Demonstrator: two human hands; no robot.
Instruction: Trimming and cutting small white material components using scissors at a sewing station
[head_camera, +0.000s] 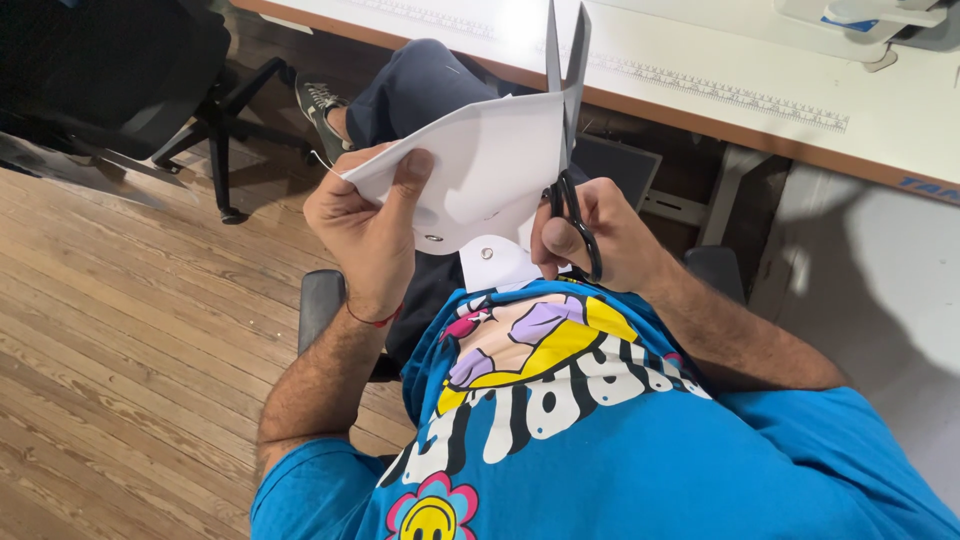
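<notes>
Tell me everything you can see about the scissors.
The scissors are long, with plain grey metal blades and dark handle loops. They point up and away from the person, blades slightly parted, closing on the edge of the white folded piece. The right hand grips the loops with fingers through them. The left hand holds the white piece, not the scissors. The tips reach over the table edge.

One scissors (568, 90), one white sheet (480, 165)

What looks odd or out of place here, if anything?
Nothing stands out. The left hand grips the folded white fabric piece while the right hand works the scissors along its edge.
</notes>
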